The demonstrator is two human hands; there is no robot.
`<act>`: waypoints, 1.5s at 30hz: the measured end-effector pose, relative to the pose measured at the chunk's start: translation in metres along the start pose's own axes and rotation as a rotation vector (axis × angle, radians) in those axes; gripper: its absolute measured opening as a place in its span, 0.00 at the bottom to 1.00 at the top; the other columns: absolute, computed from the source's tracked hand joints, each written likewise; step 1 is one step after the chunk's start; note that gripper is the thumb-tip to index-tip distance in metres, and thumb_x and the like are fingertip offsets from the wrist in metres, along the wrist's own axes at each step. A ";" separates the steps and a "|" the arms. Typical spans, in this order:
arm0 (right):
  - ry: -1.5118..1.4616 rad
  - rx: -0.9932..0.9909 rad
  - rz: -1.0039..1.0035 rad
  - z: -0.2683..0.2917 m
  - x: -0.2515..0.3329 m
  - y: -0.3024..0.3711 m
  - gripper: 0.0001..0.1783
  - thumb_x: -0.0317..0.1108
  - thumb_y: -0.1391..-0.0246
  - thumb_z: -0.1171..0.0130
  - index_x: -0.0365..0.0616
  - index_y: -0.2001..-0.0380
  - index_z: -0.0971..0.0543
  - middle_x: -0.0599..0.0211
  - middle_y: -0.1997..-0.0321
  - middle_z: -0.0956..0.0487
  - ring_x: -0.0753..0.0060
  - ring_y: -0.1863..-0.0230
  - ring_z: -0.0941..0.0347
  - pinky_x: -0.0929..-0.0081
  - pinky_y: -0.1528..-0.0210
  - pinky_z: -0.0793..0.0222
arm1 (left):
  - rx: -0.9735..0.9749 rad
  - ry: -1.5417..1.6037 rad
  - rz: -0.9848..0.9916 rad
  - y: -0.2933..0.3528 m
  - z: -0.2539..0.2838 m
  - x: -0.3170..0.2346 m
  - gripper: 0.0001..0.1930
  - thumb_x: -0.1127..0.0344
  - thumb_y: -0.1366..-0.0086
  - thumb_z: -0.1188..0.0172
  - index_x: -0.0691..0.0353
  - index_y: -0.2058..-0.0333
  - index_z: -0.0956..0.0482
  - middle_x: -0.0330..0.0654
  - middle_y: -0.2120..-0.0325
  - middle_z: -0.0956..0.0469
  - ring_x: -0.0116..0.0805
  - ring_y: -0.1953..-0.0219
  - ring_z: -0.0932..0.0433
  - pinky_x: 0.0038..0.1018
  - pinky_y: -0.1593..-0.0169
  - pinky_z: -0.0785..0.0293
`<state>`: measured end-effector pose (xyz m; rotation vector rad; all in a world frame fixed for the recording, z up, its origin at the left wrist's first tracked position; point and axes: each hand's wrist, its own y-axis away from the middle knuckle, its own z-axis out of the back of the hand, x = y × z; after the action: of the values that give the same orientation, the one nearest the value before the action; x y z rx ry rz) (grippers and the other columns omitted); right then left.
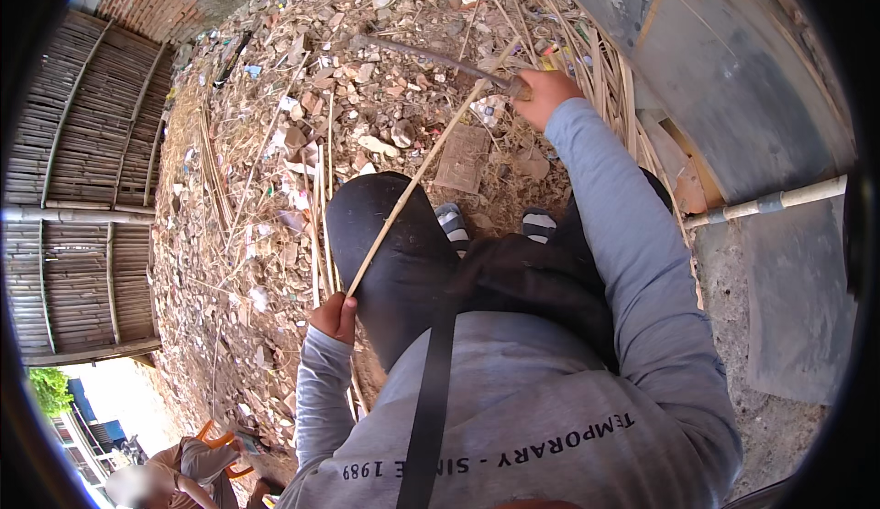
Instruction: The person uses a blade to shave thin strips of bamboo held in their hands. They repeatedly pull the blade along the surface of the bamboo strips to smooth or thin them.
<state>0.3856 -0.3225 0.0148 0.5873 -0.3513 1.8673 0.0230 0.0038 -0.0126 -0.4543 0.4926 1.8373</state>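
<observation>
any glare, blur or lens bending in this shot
In the head view, the bamboo wall bows along the left rim and the corners go black; also in the head view, a patch at lower left washes out white, the other person's head is blurred, the stick looks fairly sharp.

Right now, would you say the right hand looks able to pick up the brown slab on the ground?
Probably not without letting go first: the right hand is closed around the knife handle. The slab itself looks mostly uncovered, with the stick passing along its left.
</observation>
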 end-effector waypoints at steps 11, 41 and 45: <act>-0.232 -0.317 -0.154 -0.014 -0.053 -0.027 0.26 0.46 0.56 0.33 0.42 0.56 0.21 0.56 0.61 0.19 0.55 0.58 0.22 0.66 0.53 0.29 | 0.036 0.295 0.095 0.012 0.006 -0.008 0.17 0.56 0.32 0.47 0.66 0.71 0.25 0.39 0.86 0.29 0.25 0.82 0.31 0.27 0.77 0.35; 0.105 0.107 0.560 -0.036 0.054 0.033 0.18 0.41 0.59 0.38 0.51 0.62 0.22 0.57 0.71 0.20 0.48 0.65 0.23 0.55 0.61 0.27 | -0.149 0.075 0.277 0.003 -0.012 -0.024 0.26 0.47 0.29 0.59 0.64 0.70 0.21 0.52 0.78 0.22 0.48 0.73 0.22 0.37 0.66 0.28; 0.163 0.159 0.539 -0.047 0.048 0.025 0.17 0.41 0.59 0.39 0.51 0.62 0.22 0.57 0.72 0.20 0.49 0.65 0.23 0.55 0.62 0.27 | -0.162 0.064 0.228 -0.002 -0.012 -0.021 0.26 0.47 0.30 0.57 0.64 0.71 0.22 0.51 0.79 0.22 0.49 0.74 0.22 0.38 0.67 0.28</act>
<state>0.3376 -0.2700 0.0028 0.4682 -0.2706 2.4627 0.0324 -0.0186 -0.0122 -0.5874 0.4549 2.0971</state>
